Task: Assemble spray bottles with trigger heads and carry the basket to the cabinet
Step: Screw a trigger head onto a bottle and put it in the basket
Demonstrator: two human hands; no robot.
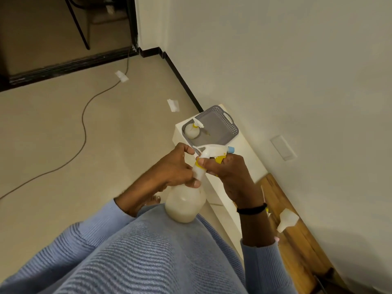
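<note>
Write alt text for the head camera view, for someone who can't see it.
A person holds a bottle by its neck in the left hand while the right hand grips the trigger head on top of it. Behind, a grey basket on a white stand holds a second bottle with its head on.

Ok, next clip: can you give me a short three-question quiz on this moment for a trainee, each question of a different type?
1. True or false: the grey basket holds no bottles.
2. Fill in: the right hand grips the ____ head.
3. What does the left hand grip?
A) the held bottle, at its neck
B) the basket's handle
C) the floor cable

Key
1: false; one assembled bottle stands in it.
2: trigger head.
3: A.
</note>
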